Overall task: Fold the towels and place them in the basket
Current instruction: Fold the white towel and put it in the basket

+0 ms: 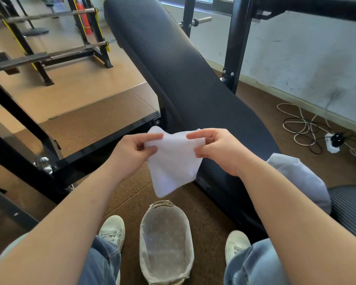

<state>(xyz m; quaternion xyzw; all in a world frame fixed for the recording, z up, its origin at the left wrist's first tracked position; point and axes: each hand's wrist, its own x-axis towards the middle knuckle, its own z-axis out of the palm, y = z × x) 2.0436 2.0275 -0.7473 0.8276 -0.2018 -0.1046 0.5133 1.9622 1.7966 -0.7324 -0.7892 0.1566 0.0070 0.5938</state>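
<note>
Towel point(174, 161), white and small, hangs in the air between both hands, in front of the near end of the black padded worktop point(173, 68) and above the basket point(164, 243), which stands on the brown floor between the person's two pale shoes. The left hand point(132, 150) pinches the towel's upper left edge between thumb and fingers, and the right hand point(220, 150) pinches the upper right edge in the same way, so each hand is grasping cloth. The top edge sags a little between the grips and the lower part droops to a point, which suggests a light, limp fabric with no stiffness of its own. It looks thick enough to be doubled over already, though the layers cannot be counted. Cloth like this will likely slump wherever it is unsupported, so the sound places to hold are the corners or the folded edge, with the layers pinched together so none slips free. It seems neither fragile nor slippery. A grey-blue cloth point(296, 177), possibly another towel, lies bunched on the worktop beside the right forearm. The basket's liner looks soft and its opening is narrow, so a compact fold should fit best.
</note>
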